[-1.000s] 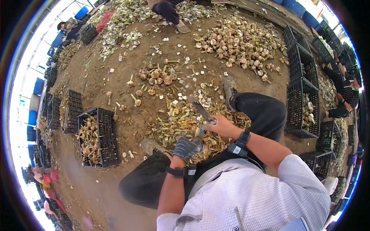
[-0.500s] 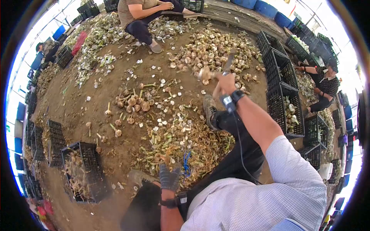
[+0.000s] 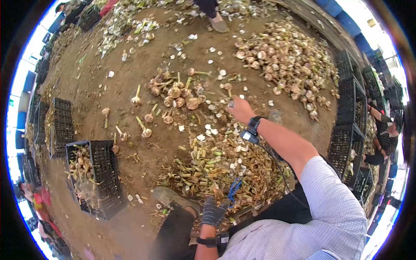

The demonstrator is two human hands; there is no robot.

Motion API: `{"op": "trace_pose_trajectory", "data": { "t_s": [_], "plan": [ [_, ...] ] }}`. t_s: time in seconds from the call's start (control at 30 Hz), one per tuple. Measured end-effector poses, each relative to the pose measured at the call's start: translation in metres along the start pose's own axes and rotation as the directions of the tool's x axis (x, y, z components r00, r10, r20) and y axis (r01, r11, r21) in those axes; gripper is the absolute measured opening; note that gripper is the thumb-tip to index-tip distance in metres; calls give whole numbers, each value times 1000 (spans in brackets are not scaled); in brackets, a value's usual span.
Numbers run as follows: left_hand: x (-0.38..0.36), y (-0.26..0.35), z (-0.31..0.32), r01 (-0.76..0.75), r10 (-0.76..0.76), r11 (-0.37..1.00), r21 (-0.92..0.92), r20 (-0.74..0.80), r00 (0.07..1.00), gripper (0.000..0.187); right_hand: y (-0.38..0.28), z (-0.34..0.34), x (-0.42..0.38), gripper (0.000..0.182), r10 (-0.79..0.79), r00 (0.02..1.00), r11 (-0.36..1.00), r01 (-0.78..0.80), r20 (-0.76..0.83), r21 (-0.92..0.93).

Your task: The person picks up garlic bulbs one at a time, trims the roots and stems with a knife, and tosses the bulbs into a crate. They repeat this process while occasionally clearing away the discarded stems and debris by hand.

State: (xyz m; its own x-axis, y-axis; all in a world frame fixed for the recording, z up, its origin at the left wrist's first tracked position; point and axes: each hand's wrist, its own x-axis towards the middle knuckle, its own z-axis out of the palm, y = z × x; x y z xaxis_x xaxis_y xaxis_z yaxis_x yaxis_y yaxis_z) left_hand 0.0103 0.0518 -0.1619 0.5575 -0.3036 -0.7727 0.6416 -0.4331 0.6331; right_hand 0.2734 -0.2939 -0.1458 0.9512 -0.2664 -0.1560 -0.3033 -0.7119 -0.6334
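My right hand [image 3: 241, 110], bare with a watch and a strapped device at the wrist, is closed around a knife [image 3: 231, 104]. Its blade is smeared by motion, pointing toward a small heap of garlic with stems [image 3: 175, 93]. Low in the view, my left hand [image 3: 213, 211] wears a grey glove; its fingers are stretched out over the cut stems and dry husks [image 3: 212, 162]. Brownish husk lies at its fingertips. A blue strap [image 3: 234, 189] is just right of that hand.
A large heap of trimmed garlic bulbs [image 3: 290, 65] lies at the upper right. Black crates [image 3: 346, 143] line the right side. Another crate [image 3: 113, 186] with garlic scraps stands at left. A person's shoe [image 3: 219, 24] shows at the top; another person [image 3: 387, 136] sits far right.
My right hand has drawn back from the large bulb heap toward the small stemmed heap. A pale, blurred bulb beside it earlier is gone from there. The view has tilted down and turned left.
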Motion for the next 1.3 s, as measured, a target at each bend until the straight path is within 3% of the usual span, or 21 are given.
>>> {"op": "trace_pose_trajectory", "data": {
  "t_s": [0.1, 0.2, 0.27, 0.3, 0.4, 0.5, 0.57, 0.63, 0.67, 0.7, 0.73, 0.77, 0.8, 0.93, 0.97, 1.03, 1.1, 1.13, 1.17, 1.27, 1.3],
  "plan": [
    [-1, -8, -2, -27, 39, 968, 250, -46, 998, 43, -41, 50, 35, 36, -122, 990, 992, 121, 65, 28],
    [-19, 31, -12, 27, -13, 952, 303, -50, 999, 71, -61, 83, 61, 29, -158, 981, 987, 159, 108, -1],
    [-19, 37, -17, 27, -18, 963, 267, -38, 999, 71, -65, 109, 81, 27, -198, 975, 979, 202, 99, -40],
    [-18, 37, -14, 3, 14, 963, 268, -62, 998, 43, -65, 109, 84, 27, -143, 980, 984, 155, 139, -82],
    [-21, 26, -9, -25, 68, 956, 291, -137, 988, 46, -63, 96, 75, 27, -178, 978, 982, 183, 109, -42],
    [-26, 48, -13, 12, 30, 954, 300, -134, 991, 67, -71, 59, 39, 31, -97, 951, 995, 85, 294, 54],
    [-39, 91, -13, -198, 300, 927, 318, -311, 902, 68, -82, 28, -2, 32, -64, 901, 994, 18, 430, 111],
    [-45, 113, -13, -341, 517, 834, 433, -400, 757, 69, -103, -4, -55, 34, 4, 818, 987, -97, 575, 130],
    [-45, 113, -15, -378, 610, 765, 522, -398, 685, 70, -114, -20, -81, 35, 46, 760, 981, -157, 648, 113],
    [-49, 117, -17, -403, 696, 686, 606, -384, 607, 71, -120, -31, -107, 36, -13, 762, 978, -124, 647, 166],
    [-54, 122, -17, -444, 736, 647, 620, -356, 576, 70, -122, -39, -132, 36, -72, 763, 972, -91, 642, 217],
    [-58, 128, -17, -484, 775, 605, 632, -326, 542, 70, -115, -40, -150, 55, -68, 738, 977, -88, 672, 196],
    [-63, 135, -14, -523, 811, 560, 642, -295, 505, 70, -119, -48, -168, 54, -92, 761, 972, -71, 642, 223],
    [-69, 122, 4, -480, 704, 610, 631, -154, 693, 50, -132, -79, -233, 42, -129, 832, 948, -56, 540, 313],
    [-75, 127, 8, -512, 765, 546, 664, -145, 628, 43, -133, -86, -242, 40, -130, 842, 933, -75, 524, 352],
    [-94, 143, 10, -545, 681, 682, 488, -151, 716, 41, -142, -102, -265, 32, -84, 887, 869, -157, 454, 468],
    [-91, 131, 9, -539, 630, 744, 395, -144, 763, 31, -140, -120, -285, 31, -62, 925, 910, -101, 374, 401],
    [-78, 113, 9, -579, 611, 787, 211, -137, 780, 29, -137, -127, -293, 31, -54, 941, 929, -76, 335, 363],
    [-65, 96, 9, -594, 591, 804, 19, -127, 796, 27, -130, -130, -303, 27, -70, 950, 946, -34, 303, 324],
    [-109, 124, 7, -530, 536, 841, -112, 30, 844, 21, -103, -120, -328, 21, -325, 923, 936, 283, 204, 207],
    [-108, 120, 5, -516, 526, 849, -113, 92, 845, 21, -102, -120, -338, 18, -284, 935, 942, 230, 214, 245]
  ]
}}
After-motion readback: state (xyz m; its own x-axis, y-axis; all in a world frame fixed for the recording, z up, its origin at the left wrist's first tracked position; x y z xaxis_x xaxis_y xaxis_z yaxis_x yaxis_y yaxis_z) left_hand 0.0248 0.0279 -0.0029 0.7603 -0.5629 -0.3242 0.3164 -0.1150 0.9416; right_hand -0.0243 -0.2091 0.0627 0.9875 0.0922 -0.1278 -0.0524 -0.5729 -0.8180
